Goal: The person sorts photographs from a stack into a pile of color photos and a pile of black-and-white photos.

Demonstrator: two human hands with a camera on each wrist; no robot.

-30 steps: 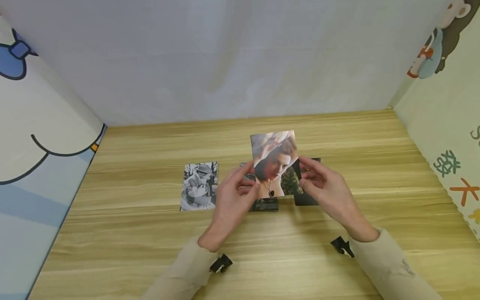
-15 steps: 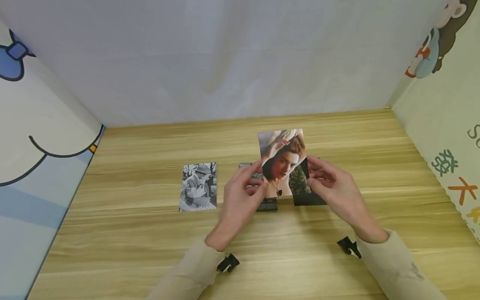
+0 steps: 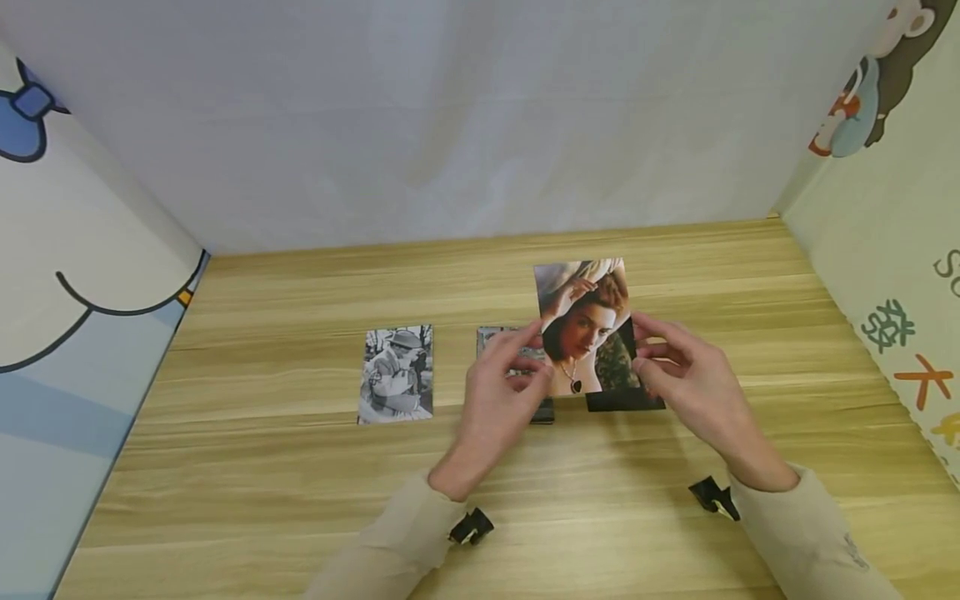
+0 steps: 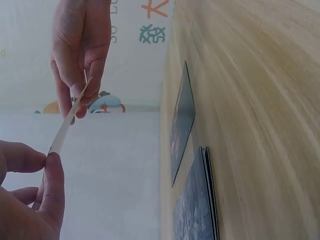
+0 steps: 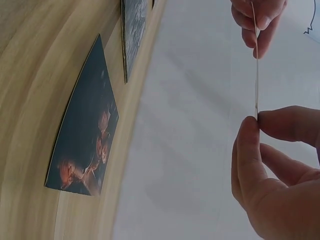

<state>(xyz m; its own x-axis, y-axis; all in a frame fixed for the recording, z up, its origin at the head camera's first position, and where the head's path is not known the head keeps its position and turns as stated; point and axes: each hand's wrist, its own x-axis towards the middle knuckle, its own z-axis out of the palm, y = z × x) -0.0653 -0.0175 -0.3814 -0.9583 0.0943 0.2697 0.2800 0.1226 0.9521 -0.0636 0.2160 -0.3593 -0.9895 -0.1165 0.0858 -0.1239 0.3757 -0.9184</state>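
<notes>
Both hands hold up a colour photo card (image 3: 588, 329) showing a portrait with a pendant necklace. My left hand (image 3: 506, 387) pinches its left edge between thumb and fingers. On the opposite edge, my right hand (image 3: 693, 387) pinches it the same way. Seen edge-on in the right wrist view, the card (image 5: 257, 75) is a thin line raised off the table. Below it lies a dark photo card (image 5: 87, 130) with small reddish figures, mostly covered in the head view. A small stack of photo cards (image 4: 195, 210) lies beside that one, partly behind my left hand.
A black-and-white photo card (image 3: 397, 375) lies flat on the wooden table (image 3: 262, 467), left of the stack. A pale wall (image 3: 480, 125) closes off the back, with printed panels at both sides. Black clips (image 3: 471, 527) hang near the sleeve cuffs.
Both hands have moved to the right together, carrying the portrait card from over the stack toward the dark card. The cards on the table have stayed put.
</notes>
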